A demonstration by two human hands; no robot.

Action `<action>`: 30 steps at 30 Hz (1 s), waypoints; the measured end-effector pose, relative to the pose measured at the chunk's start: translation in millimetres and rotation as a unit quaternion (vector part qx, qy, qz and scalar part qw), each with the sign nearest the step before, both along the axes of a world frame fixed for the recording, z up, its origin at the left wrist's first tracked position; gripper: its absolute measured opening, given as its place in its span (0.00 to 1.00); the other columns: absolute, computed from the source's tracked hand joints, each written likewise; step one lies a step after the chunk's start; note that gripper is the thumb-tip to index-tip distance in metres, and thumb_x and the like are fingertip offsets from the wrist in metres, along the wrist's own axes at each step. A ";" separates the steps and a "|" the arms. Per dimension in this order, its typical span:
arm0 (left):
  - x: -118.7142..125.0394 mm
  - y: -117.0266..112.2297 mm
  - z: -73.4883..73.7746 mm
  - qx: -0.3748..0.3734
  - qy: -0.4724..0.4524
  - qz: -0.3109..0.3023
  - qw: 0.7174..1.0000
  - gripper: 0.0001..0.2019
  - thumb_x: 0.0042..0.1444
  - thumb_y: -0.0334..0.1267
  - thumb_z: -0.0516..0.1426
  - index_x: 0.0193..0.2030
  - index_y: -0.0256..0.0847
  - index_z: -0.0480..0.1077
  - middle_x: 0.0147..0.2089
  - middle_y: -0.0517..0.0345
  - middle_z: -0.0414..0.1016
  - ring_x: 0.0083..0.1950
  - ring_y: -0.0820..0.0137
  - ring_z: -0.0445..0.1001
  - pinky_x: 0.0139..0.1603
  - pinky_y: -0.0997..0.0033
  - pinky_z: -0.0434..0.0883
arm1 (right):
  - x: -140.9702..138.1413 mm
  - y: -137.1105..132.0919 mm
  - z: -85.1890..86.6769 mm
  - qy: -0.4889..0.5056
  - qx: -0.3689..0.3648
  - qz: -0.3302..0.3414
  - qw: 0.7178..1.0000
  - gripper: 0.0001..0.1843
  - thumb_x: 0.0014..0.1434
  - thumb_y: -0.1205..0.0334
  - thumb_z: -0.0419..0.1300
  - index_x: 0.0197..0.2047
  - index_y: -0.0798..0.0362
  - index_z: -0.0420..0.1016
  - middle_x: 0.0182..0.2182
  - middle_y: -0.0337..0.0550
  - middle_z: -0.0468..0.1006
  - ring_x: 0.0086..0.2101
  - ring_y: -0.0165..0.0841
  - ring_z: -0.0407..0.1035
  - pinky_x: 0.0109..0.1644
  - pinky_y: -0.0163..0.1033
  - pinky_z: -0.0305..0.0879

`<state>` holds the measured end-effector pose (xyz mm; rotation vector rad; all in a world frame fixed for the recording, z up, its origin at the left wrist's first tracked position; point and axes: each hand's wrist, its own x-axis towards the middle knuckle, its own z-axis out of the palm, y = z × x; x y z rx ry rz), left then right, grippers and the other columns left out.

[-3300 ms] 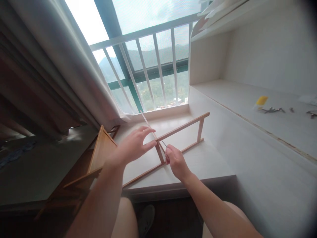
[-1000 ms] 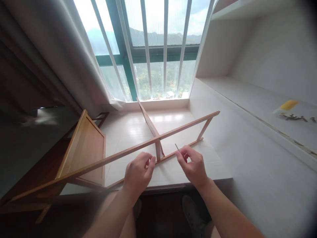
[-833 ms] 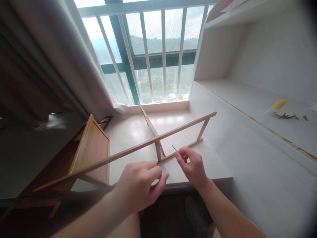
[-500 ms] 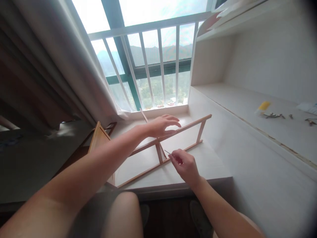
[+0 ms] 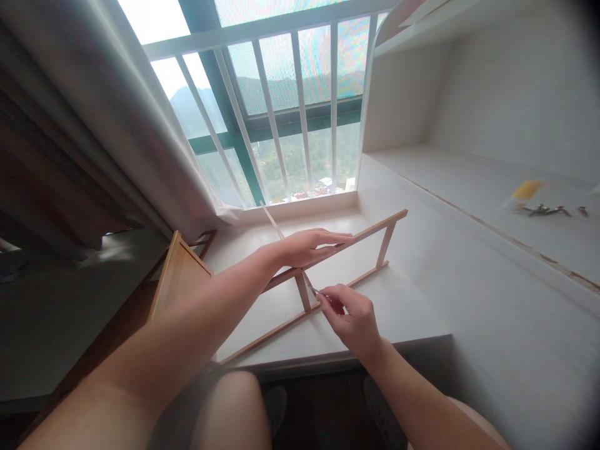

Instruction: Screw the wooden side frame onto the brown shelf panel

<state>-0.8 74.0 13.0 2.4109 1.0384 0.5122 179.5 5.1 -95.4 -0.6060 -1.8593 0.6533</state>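
A wooden ladder-like frame (image 5: 379, 227), with two long rails and short crosspieces, lies tilted on the white window ledge. My left hand (image 5: 309, 247) rests flat along its upper rail, fingers stretched out, close to the middle crosspiece (image 5: 302, 290). Pinched in my right hand (image 5: 351, 315) is a thin metal rod that looks like an Allen key (image 5: 313, 290). Its tip points up and left, near the joint of the crosspiece and upper rail; whether it touches the wood I cannot tell. Behind my left forearm, a wooden panel (image 5: 175, 275) is partly hidden.
On the white shelf (image 5: 450, 172) at right lie several small metal screws (image 5: 544, 210) and a yellow-and-clear packet (image 5: 525, 190). A white railing (image 5: 300, 94) bars the window at the back. The grey curtain (image 5: 107, 112) hangs at left. The ledge's front edge (image 5: 412, 340) is near my knees.
My left hand has come down onto the upper rail and its fingers have straightened. My right hand has brought the Allen key's tip close to the crosspiece. The camera view has shifted slightly.
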 end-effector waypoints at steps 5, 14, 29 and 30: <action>-0.5 1.0 -1.2 -0.013 0.019 0.010 1.000 0.22 0.65 0.40 0.51 0.65 0.56 0.61 0.67 0.63 0.63 0.64 0.65 0.65 0.62 0.63 0.64 | -4.3 2.4 6.0 -0.011 0.026 -0.044 0.999 0.09 0.58 0.67 0.59 0.26 0.52 0.66 0.20 0.34 0.62 0.22 0.27 0.56 0.30 0.35 0.55; -0.5 0.7 -1.9 -0.005 0.018 0.009 1.000 0.22 0.65 0.39 0.50 0.65 0.55 0.62 0.65 0.61 0.66 0.62 0.64 0.67 0.58 0.64 0.66 | -23.4 7.6 16.2 -0.033 -0.007 -0.044 0.998 0.19 0.59 0.65 0.56 0.20 0.52 0.53 0.17 0.32 0.53 0.21 0.26 0.49 0.28 0.36 0.49; 0.6 -1.9 0.3 -0.023 0.013 0.016 1.000 0.22 0.65 0.40 0.50 0.65 0.54 0.62 0.66 0.63 0.64 0.64 0.64 0.66 0.62 0.64 0.65 | -31.6 11.1 22.0 -0.052 -0.039 0.000 0.998 0.19 0.57 0.65 0.55 0.20 0.51 0.48 0.17 0.31 0.50 0.21 0.26 0.46 0.27 0.35 0.47; 0.9 -1.9 0.1 -0.023 0.009 0.018 1.000 0.21 0.65 0.40 0.50 0.65 0.54 0.62 0.66 0.63 0.64 0.64 0.65 0.66 0.62 0.64 0.64 | -31.7 10.8 22.5 -0.054 -0.039 0.003 0.998 0.19 0.57 0.65 0.55 0.20 0.51 0.48 0.17 0.31 0.51 0.21 0.26 0.46 0.27 0.35 0.47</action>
